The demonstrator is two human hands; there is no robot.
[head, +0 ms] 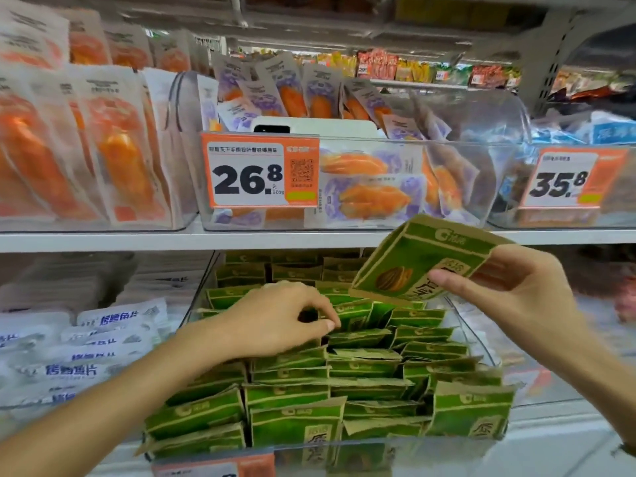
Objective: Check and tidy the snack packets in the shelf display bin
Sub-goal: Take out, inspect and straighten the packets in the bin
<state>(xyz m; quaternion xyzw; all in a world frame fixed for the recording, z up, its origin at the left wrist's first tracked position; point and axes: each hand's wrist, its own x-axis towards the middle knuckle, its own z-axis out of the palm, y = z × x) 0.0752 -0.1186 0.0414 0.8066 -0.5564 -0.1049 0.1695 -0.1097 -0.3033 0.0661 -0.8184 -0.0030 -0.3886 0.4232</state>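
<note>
Right hand: its fingers and thumb pinch one green snack packet, held tilted in the air above the bin.
Left hand: fingers curled down, tips pinching among the packets in the bin; which packet they grip I cannot tell.
Green packets: standing in rows in the clear display bin, below both hands.
Upper shelf: just above the fingers, with a 26.8 price tag.
</note>
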